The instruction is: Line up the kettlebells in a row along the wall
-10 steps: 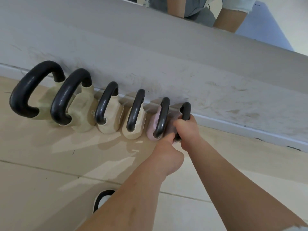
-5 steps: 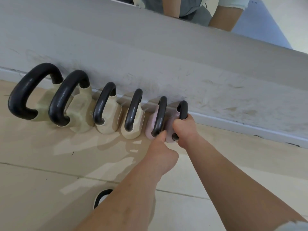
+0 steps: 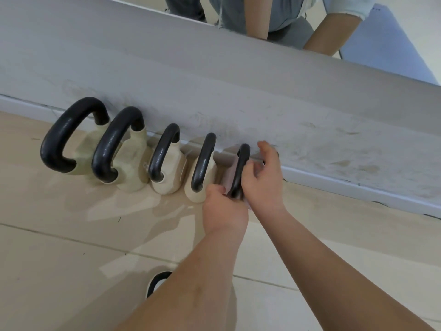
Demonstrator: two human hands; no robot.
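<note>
**5 kettlebells seen along the wall, both hands at the pink one**

A row of kettlebells (image 3: 133, 163) is set on the tiled floor (image 3: 71, 271), close against the skirting board (image 3: 334, 185) at the foot of the scuffed grey wall (image 3: 238, 103). 5 black handles are seen, all turned roughly the same way. The 4 on the left belong to cream bodies, and the 2 furthest left are the largest. The pink kettlebell (image 3: 240, 170) is placed 5th, just beside the 4th, with its far end near the skirting board.

The left hand (image 3: 224, 209) is pressed to the near end of the pink kettlebell's handle. Its fingers are curled under the palm, and it cannot be told whether they are closed round the handle. The right hand (image 3: 262, 177) is held just right of that handle with its fingers loosely spread and nothing gripped; the thumb lies close beside the handle. What lies under this hand is hidden.

A dark shoe (image 3: 158, 280) with a white edge is partly covered by the left forearm. Above the wall, a mirror (image 3: 393, 51) is seen, with part of a person reflected in it.
</note>
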